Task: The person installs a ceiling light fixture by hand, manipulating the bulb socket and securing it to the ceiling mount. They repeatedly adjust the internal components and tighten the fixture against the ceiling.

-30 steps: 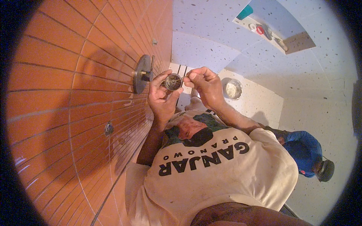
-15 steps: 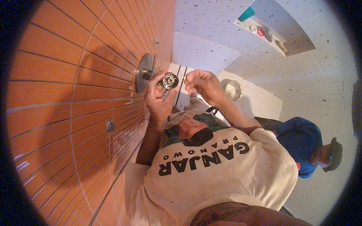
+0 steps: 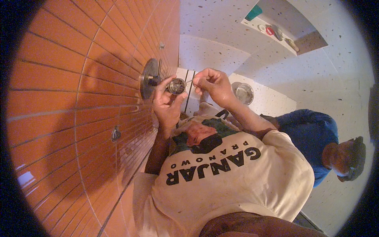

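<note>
My left hand (image 3: 167,107) grips a round, hollow metal knob (image 3: 176,86) between thumb and fingers, its open face with inner spokes turned up. From the right, my right hand (image 3: 215,85) pinches a thin, straight metal rod (image 3: 189,81), whose tip reaches into the knob's open face. What the tip touches is too small to make out. Just beyond my left fingers, a round dark metal plate (image 3: 147,85) sits flat on the orange wall, with a dark valve stem (image 3: 155,80) sticking out of it.
Two small fittings, one lower (image 3: 115,133) and one farther off (image 3: 162,46), stick out of the orange tiled wall (image 3: 59,94). At right stand a metal bucket (image 3: 243,93) and a person in blue (image 3: 310,132). A wall niche (image 3: 306,41) holds several small items.
The knob has tilted slightly in my left hand, and the rod now slants more toward its middle. At right, the person in blue has shifted a little.
</note>
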Demonstrator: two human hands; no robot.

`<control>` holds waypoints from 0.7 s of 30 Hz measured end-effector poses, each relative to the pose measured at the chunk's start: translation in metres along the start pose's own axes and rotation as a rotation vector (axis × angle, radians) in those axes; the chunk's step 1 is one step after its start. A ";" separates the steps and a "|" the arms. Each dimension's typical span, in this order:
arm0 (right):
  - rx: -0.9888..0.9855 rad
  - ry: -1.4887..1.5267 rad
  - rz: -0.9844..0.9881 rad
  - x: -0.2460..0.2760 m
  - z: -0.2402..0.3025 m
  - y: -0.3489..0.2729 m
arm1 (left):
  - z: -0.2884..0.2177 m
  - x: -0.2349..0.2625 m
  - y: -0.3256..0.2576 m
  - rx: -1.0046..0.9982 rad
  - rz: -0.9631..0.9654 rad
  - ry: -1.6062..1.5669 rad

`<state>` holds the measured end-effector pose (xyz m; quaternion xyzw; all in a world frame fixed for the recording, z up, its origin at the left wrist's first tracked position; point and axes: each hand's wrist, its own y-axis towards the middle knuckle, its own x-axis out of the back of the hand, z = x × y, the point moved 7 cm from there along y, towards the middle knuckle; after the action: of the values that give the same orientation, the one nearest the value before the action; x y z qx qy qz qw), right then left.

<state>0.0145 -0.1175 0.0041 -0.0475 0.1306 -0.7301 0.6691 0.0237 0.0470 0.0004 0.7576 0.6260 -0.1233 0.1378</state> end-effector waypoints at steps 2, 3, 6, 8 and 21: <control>0.074 -0.022 -0.036 -0.002 0.003 -0.003 | -0.003 0.000 0.001 -0.042 -0.018 -0.013; 0.110 -0.035 -0.053 -0.003 0.005 -0.004 | -0.004 0.000 0.001 -0.063 -0.028 -0.020; 0.146 -0.006 -0.058 -0.004 0.008 -0.006 | -0.002 0.001 0.000 -0.070 -0.056 -0.011; 0.145 -0.002 -0.059 -0.003 0.009 -0.007 | -0.004 -0.001 0.000 -0.070 -0.051 -0.015; -0.033 -0.019 0.168 0.000 -0.006 0.004 | 0.003 0.006 0.000 -0.011 -0.018 0.181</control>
<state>0.0168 -0.1170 -0.0029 -0.0546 0.1397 -0.6685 0.7284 0.0249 0.0518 -0.0042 0.7593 0.6432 -0.0520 0.0836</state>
